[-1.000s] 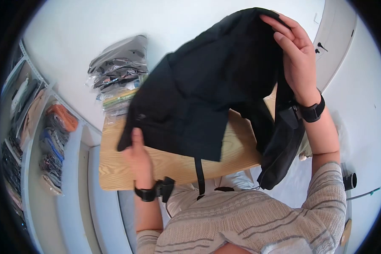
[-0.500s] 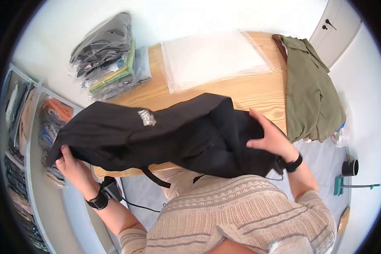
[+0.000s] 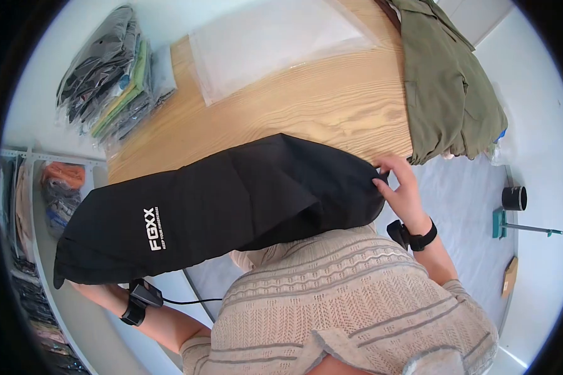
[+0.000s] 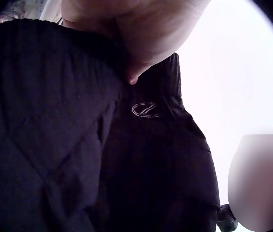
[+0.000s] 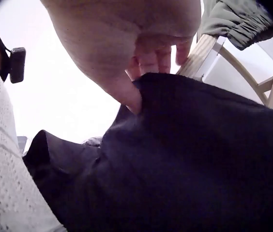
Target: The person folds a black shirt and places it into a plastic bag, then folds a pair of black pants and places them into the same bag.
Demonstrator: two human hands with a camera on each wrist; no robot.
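A pair of black trousers (image 3: 225, 194) is stretched sideways in front of the person, over the wooden table's (image 3: 256, 115) near edge. White "FGXX" lettering (image 3: 151, 229) faces up on the left part. At the left end, the left hand (image 3: 100, 296) is mostly hidden under the cloth in the head view. The left wrist view shows its thumb (image 4: 133, 77) over the gathered waistband, above a small stitched logo (image 4: 146, 109). Thumb and fingers of the right hand (image 3: 401, 184) pinch the cloth edge at the other end.
Several bagged garments (image 3: 109, 75) are piled at the table's back left. Clear plastic bags (image 3: 275, 44) lie flat at the back, and olive trousers (image 3: 447, 87) hang over the right edge. Shelves (image 3: 37, 244) of folded clothes stand at left. A dustpan (image 3: 499, 224) is on the floor at right.
The black trousers came down from a raised, bunched position and are now drawn out sideways, lettering up. The left hand moved left and down; the right hand lowered, opened, then pinched the right end.
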